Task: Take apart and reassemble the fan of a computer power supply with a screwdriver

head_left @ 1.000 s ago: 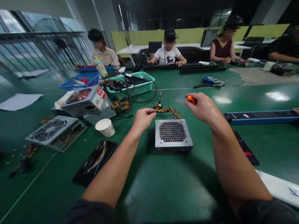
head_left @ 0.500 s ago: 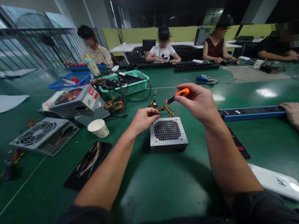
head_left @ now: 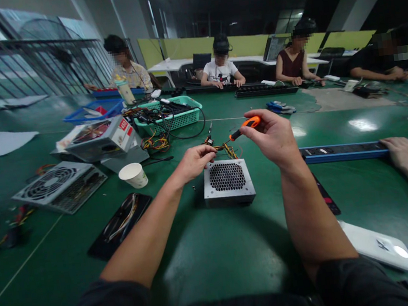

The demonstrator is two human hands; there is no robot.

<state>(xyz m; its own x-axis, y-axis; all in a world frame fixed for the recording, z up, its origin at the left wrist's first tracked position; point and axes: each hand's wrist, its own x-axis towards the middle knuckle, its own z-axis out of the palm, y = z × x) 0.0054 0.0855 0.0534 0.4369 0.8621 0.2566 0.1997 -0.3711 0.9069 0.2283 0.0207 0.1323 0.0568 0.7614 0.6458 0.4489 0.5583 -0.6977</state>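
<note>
My right hand (head_left: 275,135) grips an orange-and-black screwdriver (head_left: 250,125), its shaft slanting down to the left. The thin shaft reaches close to the fingertips of my left hand (head_left: 198,161), which are pinched together; whatever lies between them is too small to make out. Just below both hands, a metal computer power supply (head_left: 230,197) rests on the table with its honeycomb vent facing up. Yellow, red and black wires (head_left: 230,150) come out behind it. A tiny screw (head_left: 194,187) lies left of the power supply.
Left are a paper cup (head_left: 133,175), a glasses case (head_left: 115,233), a power supply with a fan grille (head_left: 59,183), stacked units and a green cable basket (head_left: 185,119). A co-worker's hand (head_left: 401,152) rests on a blue strip (head_left: 353,153) at right; a white device (head_left: 381,248) lies nearer.
My right hand has tipped the screwdriver slightly, its handle shifting a little right and up. My left fingers have moved slightly left and stay pinched. The power supply stays put.
</note>
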